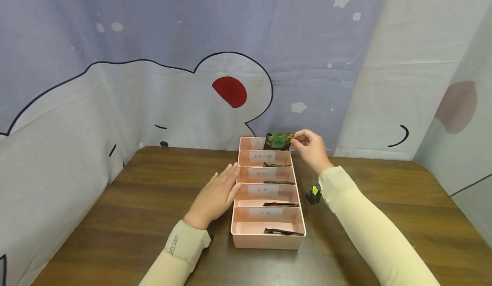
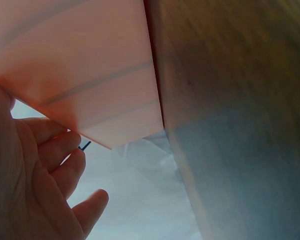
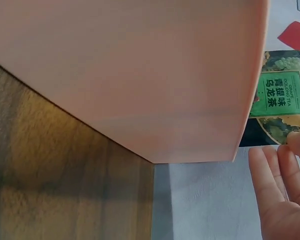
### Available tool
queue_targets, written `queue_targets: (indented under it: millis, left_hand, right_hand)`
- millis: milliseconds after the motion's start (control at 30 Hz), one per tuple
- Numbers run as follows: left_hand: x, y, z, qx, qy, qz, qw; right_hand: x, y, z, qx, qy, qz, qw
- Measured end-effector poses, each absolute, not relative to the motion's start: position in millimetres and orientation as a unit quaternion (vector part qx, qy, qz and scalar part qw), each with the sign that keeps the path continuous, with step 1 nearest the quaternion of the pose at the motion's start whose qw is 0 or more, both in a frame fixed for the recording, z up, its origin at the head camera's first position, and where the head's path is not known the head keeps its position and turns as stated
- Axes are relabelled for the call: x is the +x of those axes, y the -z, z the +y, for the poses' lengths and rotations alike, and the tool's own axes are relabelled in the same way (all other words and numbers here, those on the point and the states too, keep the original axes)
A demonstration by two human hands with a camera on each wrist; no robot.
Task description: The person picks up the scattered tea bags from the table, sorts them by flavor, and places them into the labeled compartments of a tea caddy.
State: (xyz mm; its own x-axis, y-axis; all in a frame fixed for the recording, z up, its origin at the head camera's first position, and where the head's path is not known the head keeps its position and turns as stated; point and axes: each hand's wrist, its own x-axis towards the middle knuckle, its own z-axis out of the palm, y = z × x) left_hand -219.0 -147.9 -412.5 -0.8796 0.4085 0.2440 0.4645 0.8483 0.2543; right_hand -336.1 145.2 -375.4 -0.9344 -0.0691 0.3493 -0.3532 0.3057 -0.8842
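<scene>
A long pink organizer box (image 1: 265, 242), split into several compartments with white labels, stands lengthwise on the table. My right hand (image 1: 312, 150) pinches a green and black oolong tea sachet (image 1: 278, 141) by its right edge, at the farthest compartment. In the right wrist view the green tea label (image 3: 278, 94) shows above the box rim, with the sachet's lower part hidden behind the box wall. My left hand (image 1: 215, 195) rests its nearly straight fingers along the box's left rim; the left wrist view shows those fingertips (image 2: 72, 137) at the pink wall's edge.
Dark thin sachets lie in the other compartments, one of them in the nearest (image 1: 283, 232). Brown wooden table (image 1: 388, 192) extends on both sides of the box. A patterned curtain (image 1: 184, 106) hangs right behind the table's far edge.
</scene>
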Motion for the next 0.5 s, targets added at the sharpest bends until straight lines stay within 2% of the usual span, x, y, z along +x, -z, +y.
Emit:
queue_targets:
  millis: [500]
  left_hand:
    - [-218.4, 413.8, -148.9, -0.226, 0.158, -0.957, 0.091]
  right_hand:
    - [-335.7, 384.7, 148.1, 0.127, -0.506, -0.849, 0.084]
